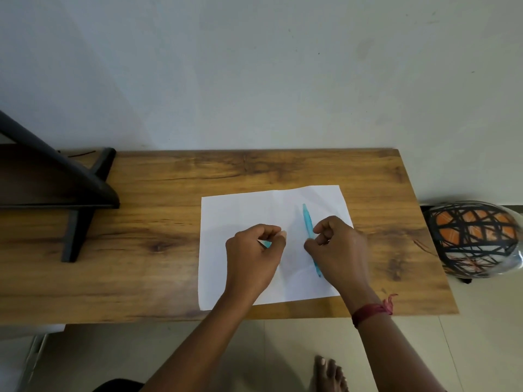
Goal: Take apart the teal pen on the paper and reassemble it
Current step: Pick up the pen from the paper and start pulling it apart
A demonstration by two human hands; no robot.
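A white sheet of paper (240, 210) lies on the wooden table (169, 193). The teal pen (306, 219) lies on the right half of the sheet, pointing roughly away from me; its middle is hidden by my right hand (339, 247). That hand's curled fingers and thumb pinch the barrel. My left hand (254, 256) hovers over the middle of the paper, its fingers closed on a small teal pen part (266, 244), of which only a sliver shows. The two hands are a short gap apart.
A dark stand with slanted legs (85, 193) occupies the table's left end. A ball in a plastic bag (475, 239) sits on the floor past the table's right edge. A wall runs behind the table. A bare foot (329, 374) rests on the floor below.
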